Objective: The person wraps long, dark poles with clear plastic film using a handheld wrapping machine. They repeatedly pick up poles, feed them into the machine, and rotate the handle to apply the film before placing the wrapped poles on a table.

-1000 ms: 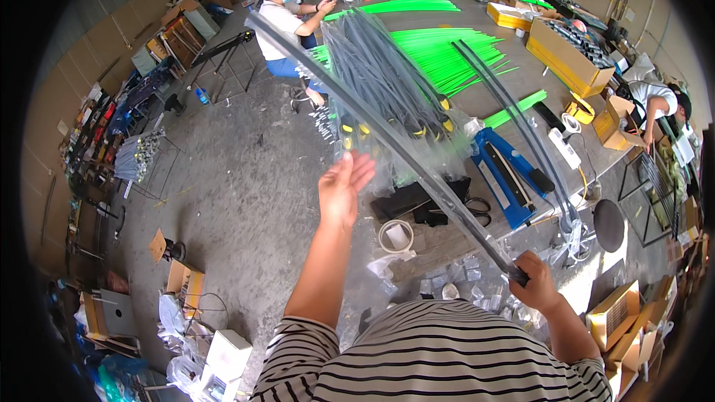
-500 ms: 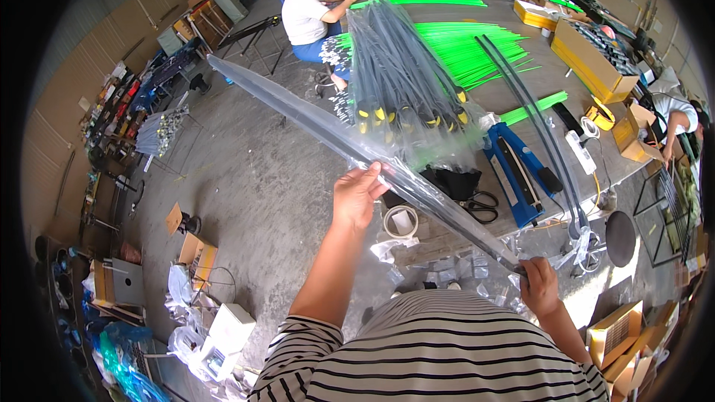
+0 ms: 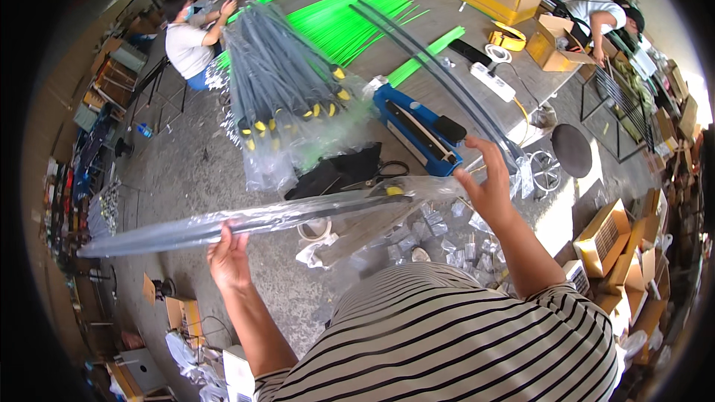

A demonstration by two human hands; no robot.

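Note:
A long clear plastic sleeve (image 3: pixel 201 223) lies across my front, with a dark, slender rod-like thing with a yellow mark at its right end inside it. My left hand (image 3: pixel 231 259) grips the sleeve from below, left of its middle. Beside the sleeve's right end, my right hand (image 3: pixel 491 190) is open, thumb and fingers apart. Just beyond that hand lies a blue bag sealer (image 3: pixel 421 130) with a black handle. Scissors (image 3: pixel 391 173) and a black cloth-like piece (image 3: pixel 335 170) rest behind the sleeve.
Bagged dark rods with yellow marks (image 3: pixel 279 74) are heaped on the table, before green rods (image 3: pixel 350 18). Two dark strips (image 3: pixel 439 78) lie right of the sealer, near a white power strip (image 3: pixel 491 82). One person (image 3: pixel 190 45) sits far left; another (image 3: pixel 596 15) bends at right.
The sleeve has swung from a steep slant to nearly level, and the dark thing now lies fully inside. My right hand has let go and moved up. The view has turned right.

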